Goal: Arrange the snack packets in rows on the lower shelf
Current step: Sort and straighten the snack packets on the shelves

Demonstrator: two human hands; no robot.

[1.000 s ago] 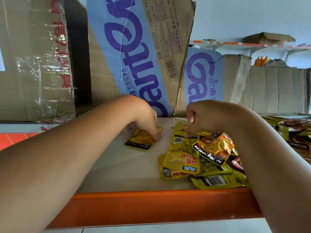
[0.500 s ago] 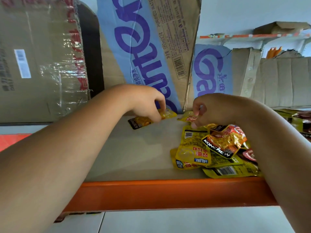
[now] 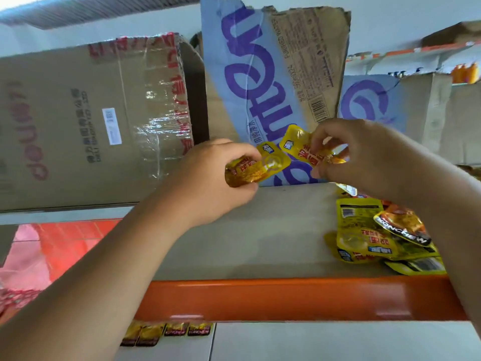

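Left hand [image 3: 216,175] grips a yellow pkt [image 3: 263,168], fingers curled round its lower end. Right hand [image 3: 364,157] pinches a second yellow pkt [image 3: 299,144] btwn thumb & fingertips. Both pkts are held above the shelf [image 3: 260,230], just beside each other. A loose pile of pkts [image 3: 364,238] lies at the shelf's right, near the orange front edge [image 3: 286,298]. Below that edge, near left, is a row of pkts [image 3: 166,332]. Far side: blue-printed water carton [image 3: 260,74] and, left of it, a taped brown box [image 3: 91,121].

pale wall [image 3: 390,22] behind cardboard boxes [image 3: 65,121]; orange-edged shelf [image 3: 286,298]; red tiled floor [image 3: 59,246] at left.
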